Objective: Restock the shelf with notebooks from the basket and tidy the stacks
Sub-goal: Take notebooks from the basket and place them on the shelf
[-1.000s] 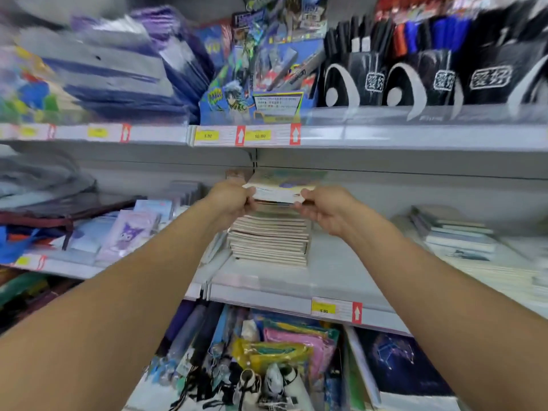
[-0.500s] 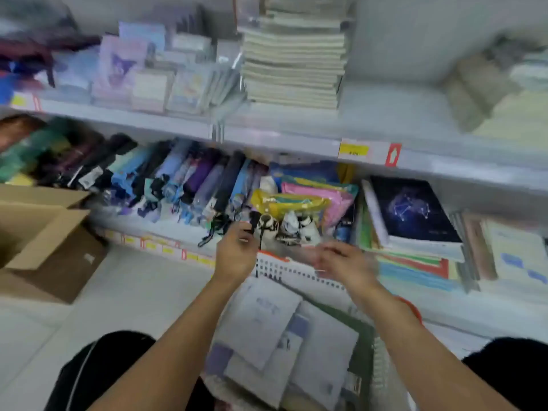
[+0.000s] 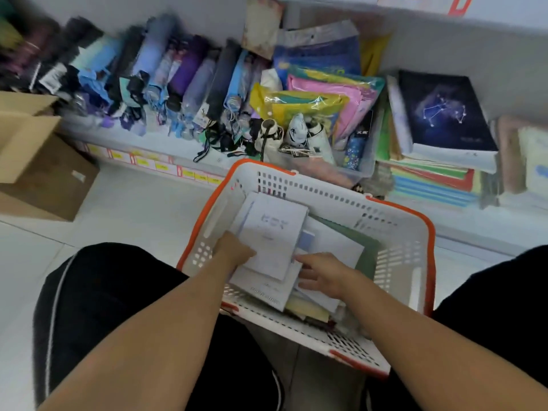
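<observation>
- Top notebook (image 3: 274, 232) lies in the basket (image 3: 400, 229), its long axis running away from the person, tilted slightly right.
- Basket holds loose notebooks, overlapping at different angles.
- Left hand (image 3: 234, 250) grips the top notebook's left edge.
- Right hand (image 3: 321, 274) rests on the pile with fingers spread.

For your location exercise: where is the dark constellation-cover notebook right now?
In the head view, upper right: the constellation notebook tops a stack on the low shelf, right of the pink packets.
</observation>
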`<state>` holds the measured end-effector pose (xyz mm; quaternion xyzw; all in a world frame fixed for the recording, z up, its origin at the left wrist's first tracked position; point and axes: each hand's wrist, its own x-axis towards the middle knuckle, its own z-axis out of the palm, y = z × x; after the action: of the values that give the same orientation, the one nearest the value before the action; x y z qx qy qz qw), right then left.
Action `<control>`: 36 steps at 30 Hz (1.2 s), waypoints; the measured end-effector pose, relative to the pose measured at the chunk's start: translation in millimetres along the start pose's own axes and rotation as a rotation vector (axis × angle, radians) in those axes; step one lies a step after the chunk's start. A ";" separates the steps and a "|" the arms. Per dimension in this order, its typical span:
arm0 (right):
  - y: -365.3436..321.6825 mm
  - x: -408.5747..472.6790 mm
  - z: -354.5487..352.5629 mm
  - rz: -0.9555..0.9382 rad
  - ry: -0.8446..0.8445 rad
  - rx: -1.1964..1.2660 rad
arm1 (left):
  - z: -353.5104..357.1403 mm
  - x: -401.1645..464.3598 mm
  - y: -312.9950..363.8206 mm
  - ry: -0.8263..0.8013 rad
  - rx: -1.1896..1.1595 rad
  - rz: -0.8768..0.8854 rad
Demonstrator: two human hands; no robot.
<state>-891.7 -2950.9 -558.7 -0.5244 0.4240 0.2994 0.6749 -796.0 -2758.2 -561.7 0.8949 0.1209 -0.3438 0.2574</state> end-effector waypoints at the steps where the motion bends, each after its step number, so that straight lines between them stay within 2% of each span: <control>1: 3.2 0.8 2.2 -0.012 0.023 0.023 | 4.0 -3.7 -0.1 -0.041 0.047 0.032; 3: 7.3 0.8 4.6 -0.067 0.111 0.025 | 16.0 -10.5 -1.3 -0.106 0.113 0.106; 7: 4.2 1.6 -10.5 -0.133 0.381 -0.193 | 25.7 -18.7 -1.2 -0.172 0.147 0.181; 12: -8.8 -8.8 -34.3 -0.098 0.307 -0.166 | 26.3 -19.2 4.0 -0.169 0.014 0.136; 15: -13.0 -14.5 -36.9 -0.133 0.297 -0.124 | 26.5 -21.5 14.0 -0.251 -0.138 0.019; 17: -10.1 -15.9 -36.9 -0.153 0.305 -0.130 | 27.8 -24.2 17.7 -0.278 -0.189 0.007; 21: 1.2 -13.2 -32.7 -0.284 0.459 -0.323 | 37.3 -27.6 19.2 -0.155 -0.151 0.067; 25: 2.0 -16.1 -18.6 -0.212 0.335 -0.260 | 36.4 -32.3 21.8 -0.113 -0.139 0.127; 30: 2.2 -13.3 -17.3 -0.343 0.326 -0.604 | 22.9 -39.7 20.1 -0.063 -0.327 0.111; 32: 5.3 -11.2 -16.6 -0.295 0.324 -0.530 | 8.5 -43.9 24.1 -0.001 -0.400 0.125; 34: 8.7 -11.2 -16.4 -0.147 0.333 -0.317 | -14.0 -50.7 27.2 0.204 -0.301 0.189; 36: 11.8 -10.2 -17.6 -0.025 0.273 -0.160 | -36.3 -58.7 26.2 0.381 -0.245 0.223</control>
<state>-911.0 -2964.2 -556.6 -0.6174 0.4801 0.2498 0.5708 -808.8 -2762.7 -489.1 0.9136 0.1087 -0.1212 0.3727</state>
